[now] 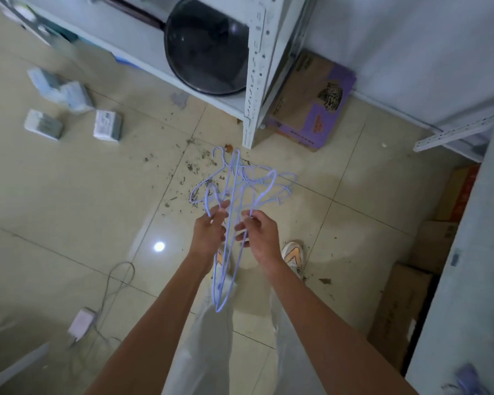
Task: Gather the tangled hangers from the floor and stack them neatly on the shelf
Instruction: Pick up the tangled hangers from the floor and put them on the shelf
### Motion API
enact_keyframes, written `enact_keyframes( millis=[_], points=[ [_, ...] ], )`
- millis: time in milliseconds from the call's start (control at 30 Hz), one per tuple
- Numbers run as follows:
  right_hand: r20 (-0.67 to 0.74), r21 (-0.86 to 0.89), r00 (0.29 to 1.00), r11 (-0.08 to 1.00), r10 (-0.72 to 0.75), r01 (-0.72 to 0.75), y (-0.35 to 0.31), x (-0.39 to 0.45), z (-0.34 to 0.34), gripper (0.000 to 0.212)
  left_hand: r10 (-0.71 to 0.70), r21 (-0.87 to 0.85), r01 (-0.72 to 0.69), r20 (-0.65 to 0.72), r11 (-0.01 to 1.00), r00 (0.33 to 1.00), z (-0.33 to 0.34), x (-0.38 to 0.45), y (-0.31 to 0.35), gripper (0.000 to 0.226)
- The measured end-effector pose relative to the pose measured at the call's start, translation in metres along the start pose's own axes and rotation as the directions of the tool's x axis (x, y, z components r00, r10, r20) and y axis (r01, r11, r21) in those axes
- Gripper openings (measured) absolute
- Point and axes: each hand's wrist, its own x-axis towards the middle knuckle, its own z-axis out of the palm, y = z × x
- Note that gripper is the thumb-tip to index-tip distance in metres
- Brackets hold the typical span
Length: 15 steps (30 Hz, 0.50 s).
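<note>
Glossy beige tiled floor [69, 195], littered with dark debris near a white metal shelf [251, 81] holding a black wok [208, 49]. Both hands, left hand [208, 229] and right hand [261, 232], pinch tangled lilac wire hangers [240, 183] above the floor. Purple cardboard box [314, 109] print illegible.
</note>
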Motion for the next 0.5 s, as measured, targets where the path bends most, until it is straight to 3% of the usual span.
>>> enact_keyframes(
  millis=[267,500],
  points=[
    [-0.249,0.045,0.950,0.977,-0.189,0.207,-0.081,-0.111,-0.073,0.022,0.068,-0.013,-0.066,0.171,0.998,0.983,0.017,-0.074,0.087,0.032],
    [-0.567,-0.174,0.742,0.932,-0.358,0.317,-0.129,-0.225,-0.150,0.023,0.132,0.021,-0.156,0.429,0.988,0.894,0.098,-0.161,0.164,0.033]
  ],
)
